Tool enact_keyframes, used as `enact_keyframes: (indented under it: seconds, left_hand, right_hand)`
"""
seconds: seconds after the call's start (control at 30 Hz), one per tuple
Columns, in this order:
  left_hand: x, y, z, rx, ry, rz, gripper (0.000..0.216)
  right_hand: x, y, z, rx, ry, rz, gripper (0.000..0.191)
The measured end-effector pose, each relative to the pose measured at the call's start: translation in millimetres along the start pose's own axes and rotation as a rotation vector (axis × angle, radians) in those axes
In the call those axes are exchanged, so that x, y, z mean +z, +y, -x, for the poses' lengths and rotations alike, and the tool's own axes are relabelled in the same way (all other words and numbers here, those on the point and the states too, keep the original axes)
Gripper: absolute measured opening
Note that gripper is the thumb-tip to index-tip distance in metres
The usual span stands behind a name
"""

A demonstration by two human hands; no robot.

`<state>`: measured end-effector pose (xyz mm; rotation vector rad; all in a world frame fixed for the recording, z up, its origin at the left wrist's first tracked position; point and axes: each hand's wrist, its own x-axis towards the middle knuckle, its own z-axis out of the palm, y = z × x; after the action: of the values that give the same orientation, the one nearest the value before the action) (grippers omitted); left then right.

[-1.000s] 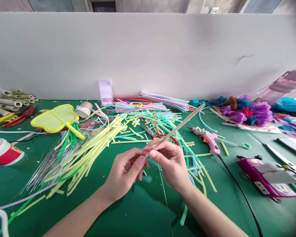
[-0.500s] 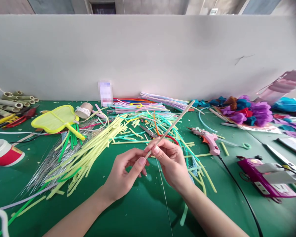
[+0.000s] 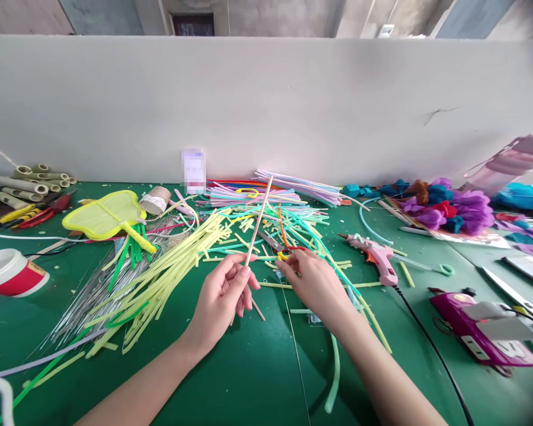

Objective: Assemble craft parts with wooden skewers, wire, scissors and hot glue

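My left hand (image 3: 224, 302) covers the lower part of the thin pale stick (image 3: 258, 222), and I cannot tell whether the brownish piece (image 3: 258, 310) below my fingers belongs to it. My right hand (image 3: 317, 287) hides a part of the scissors (image 3: 273, 242), so it is not clear if its fingertips grip them. Both my forearms (image 3: 146, 378) are cut by the bottom edge, as is the black cord (image 3: 426, 337). The left edge cuts the paper cup (image 3: 15, 275); the right edge cuts the pink bottle (image 3: 515, 157). The card (image 3: 194, 171) is blurred into squares, its print unreadable.
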<state>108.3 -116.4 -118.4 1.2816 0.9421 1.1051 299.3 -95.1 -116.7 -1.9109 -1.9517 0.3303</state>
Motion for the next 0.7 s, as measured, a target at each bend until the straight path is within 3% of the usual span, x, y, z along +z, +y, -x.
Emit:
enact_keyframes:
  seconds: [0.07, 0.13, 0.27, 0.53, 0.63, 0.7]
  left_hand:
    - [-1, -1, -2, -0.015, 0.016, 0.007, 0.032]
    - [-2, -3, -4, -0.023, 0.037, 0.006, 0.032]
    - [-3, -4, -5, -0.032, 0.062, -0.003, 0.032]
    - [-5, -5, -6, -0.041, 0.083, 0.022, 0.030]
    - [-6, -6, -8, -0.036, 0.119, 0.028, 0.029]
    - [-6, -6, -9, -0.038, 0.143, 0.011, 0.027]
  right_hand:
    - [7, 3, 0, 0.029, -0.101, 0.200, 0.023]
    - [12, 3, 1, 0.028, -0.114, 0.291, 0.019]
    - [15, 0, 2, 0.012, -0.068, 0.294, 0.015]
    - [16, -6, 4, 0.020, -0.121, 0.273, 0.017]
    - [9, -3, 2, 0.020, -0.107, 0.140, 0.019]
    - [1, -2, 0, 0.013, -0.077, -0.125, 0.019]
